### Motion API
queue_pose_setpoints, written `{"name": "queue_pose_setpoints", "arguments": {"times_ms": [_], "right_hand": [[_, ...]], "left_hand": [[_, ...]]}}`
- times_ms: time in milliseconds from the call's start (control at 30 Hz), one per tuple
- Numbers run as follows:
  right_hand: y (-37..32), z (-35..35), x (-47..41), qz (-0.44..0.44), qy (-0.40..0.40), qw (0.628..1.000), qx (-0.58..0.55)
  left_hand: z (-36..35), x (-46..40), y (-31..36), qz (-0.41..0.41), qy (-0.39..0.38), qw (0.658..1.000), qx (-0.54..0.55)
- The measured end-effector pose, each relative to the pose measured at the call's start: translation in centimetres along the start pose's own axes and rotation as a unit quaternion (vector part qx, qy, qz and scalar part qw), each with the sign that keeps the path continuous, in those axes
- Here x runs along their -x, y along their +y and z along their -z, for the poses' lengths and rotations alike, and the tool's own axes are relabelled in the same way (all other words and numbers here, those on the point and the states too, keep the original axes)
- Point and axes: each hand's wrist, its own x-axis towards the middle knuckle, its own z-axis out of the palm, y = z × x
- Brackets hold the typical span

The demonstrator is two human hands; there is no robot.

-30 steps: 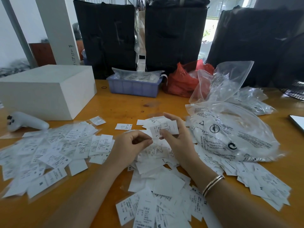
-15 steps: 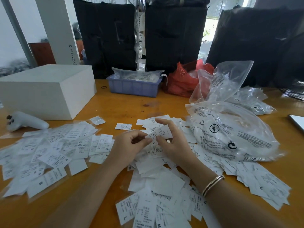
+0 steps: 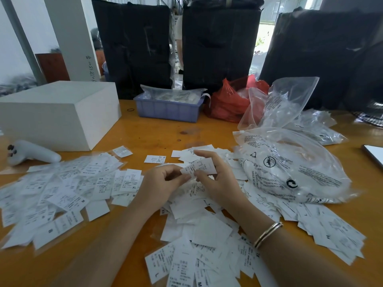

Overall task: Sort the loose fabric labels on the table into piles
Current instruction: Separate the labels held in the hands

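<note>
Both hands meet over the middle of the yellow table [image 3: 157, 133]. The right hand [image 3: 219, 181] has its fingers bent around 1 small white label [image 3: 200, 166], with the thumb under it and the pointer finger curled over the top edge. The left hand [image 3: 159, 183] is curled too, and its thumb and pointer finger pinch the left end of that same label. So the label sits between the 2 hands, lifted a little above the table, tilted up toward the right.

Right under the hands lies the middle pile of labels [image 3: 196, 235] (a big messy heap that runs down toward the person). A second pile, the left pile of labels [image 3: 58, 195], spreads out beside the left arm, and some show letters like XL, S and M. More labels [image 3: 331, 228] lie to the right of the right arm, near a gold bracelet [image 3: 267, 234] on that wrist.

A big clear plastic bag [image 3: 290, 166] rests just beside the right hand. Farther back stand a white box [image 3: 58, 112], a blue tray [image 3: 167, 109] and a red bag [image 3: 228, 102]. A white controller [image 3: 33, 154] lies near the box.
</note>
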Motion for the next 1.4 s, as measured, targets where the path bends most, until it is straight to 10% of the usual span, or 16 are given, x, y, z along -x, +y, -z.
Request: {"name": "queue_pose_setpoints", "arguments": {"times_ms": [1400], "right_hand": [[0.26,-0.07,0.17,0.023,0.036,0.999,-0.019]], "left_hand": [[-0.03,0.04,0.01,-0.011,0.003,0.999,0.038]]}}
